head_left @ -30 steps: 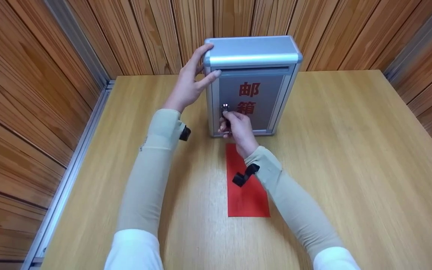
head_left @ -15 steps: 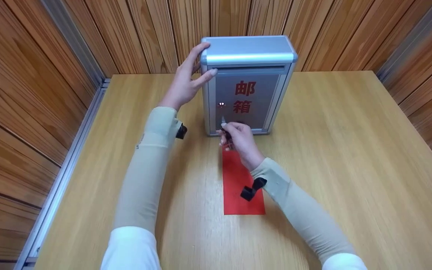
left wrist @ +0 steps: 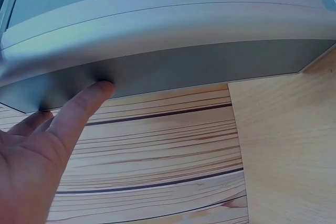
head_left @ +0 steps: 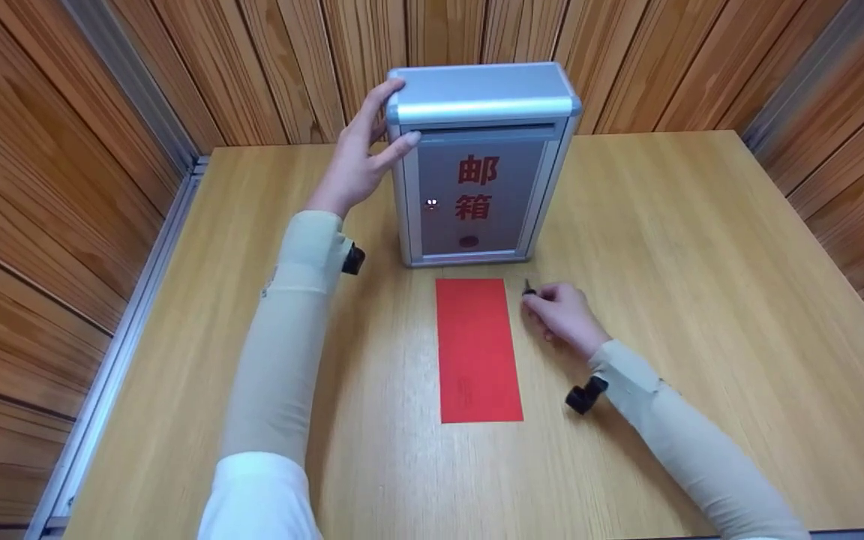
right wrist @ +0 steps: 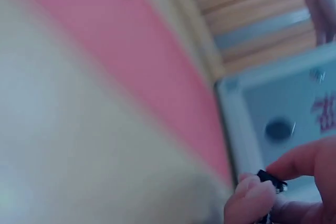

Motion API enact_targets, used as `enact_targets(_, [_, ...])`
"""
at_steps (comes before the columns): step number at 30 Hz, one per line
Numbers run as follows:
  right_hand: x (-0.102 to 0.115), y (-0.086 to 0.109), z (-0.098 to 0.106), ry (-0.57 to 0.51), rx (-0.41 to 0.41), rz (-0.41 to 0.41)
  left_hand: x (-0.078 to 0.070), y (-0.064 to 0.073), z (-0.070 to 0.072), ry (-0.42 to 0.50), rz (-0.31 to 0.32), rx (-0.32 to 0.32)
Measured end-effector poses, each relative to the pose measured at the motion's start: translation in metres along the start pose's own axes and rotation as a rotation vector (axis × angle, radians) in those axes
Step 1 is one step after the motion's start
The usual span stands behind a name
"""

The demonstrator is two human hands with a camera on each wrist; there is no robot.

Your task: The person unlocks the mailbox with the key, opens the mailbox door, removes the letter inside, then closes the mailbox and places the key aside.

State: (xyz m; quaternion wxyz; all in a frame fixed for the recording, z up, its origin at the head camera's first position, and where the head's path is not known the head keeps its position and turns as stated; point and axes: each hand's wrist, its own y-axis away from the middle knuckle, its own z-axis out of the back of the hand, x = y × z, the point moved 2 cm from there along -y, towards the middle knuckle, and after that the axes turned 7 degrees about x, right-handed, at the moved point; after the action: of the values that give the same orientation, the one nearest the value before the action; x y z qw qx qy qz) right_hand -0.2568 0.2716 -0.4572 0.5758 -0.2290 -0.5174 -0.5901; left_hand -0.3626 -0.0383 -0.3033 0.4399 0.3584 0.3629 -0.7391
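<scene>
A silver mailbox (head_left: 511, 176) with red lettering and a slot stands upright at the back of the table. My left hand (head_left: 357, 161) rests on its upper left corner, thumb on the front edge and fingers spread at the top and side. The left wrist view shows straight fingers (left wrist: 86, 103) touching the side panel. A small lock (head_left: 432, 203) sits on the left of the front. My right hand (head_left: 567, 319) pinches a black-headed key (head_left: 529, 289), blade pointing away, apart from the mailbox. Left of that hand lies a flat red envelope (head_left: 477, 349).
The wooden table (head_left: 664, 225) reaches back to wood-panelled walls (head_left: 447, 34). A metal rail (head_left: 136, 300) runs along its left side. A dark round spot (head_left: 468, 241) shows low on the mailbox front.
My right hand has pulled the key out of the lock and carried it down to the right, past the red envelope, which is now uncovered. The left hand stays on the mailbox.
</scene>
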Motion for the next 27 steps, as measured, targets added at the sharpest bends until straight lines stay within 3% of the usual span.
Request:
enact_targets(5, [-0.018, 0.004, 0.022, 0.081, -0.038, -0.051, 0.0, 0.001, 0.002, 0.008, 0.003, -0.002])
enact_targets(11, [-0.019, 0.007, 0.032, 0.107, -0.081, -0.062, 0.0, 0.003, 0.003, 0.003, -0.02, -0.03])
enact_targets(19, [-0.022, 0.014, 0.032, 0.131, -0.107, 0.01, 0.003, 0.009, 0.0, 0.034, -0.062, -0.068])
enact_targets(22, [-0.021, 0.021, 0.031, 0.259, -0.14, 0.041, 0.004, 0.01, -0.002, 0.029, -0.078, -0.073])
enact_targets(27, [-0.013, 0.033, 0.027, 0.583, -0.224, 0.087, 0.002, 0.011, -0.006, 0.03, -0.089, -0.075])
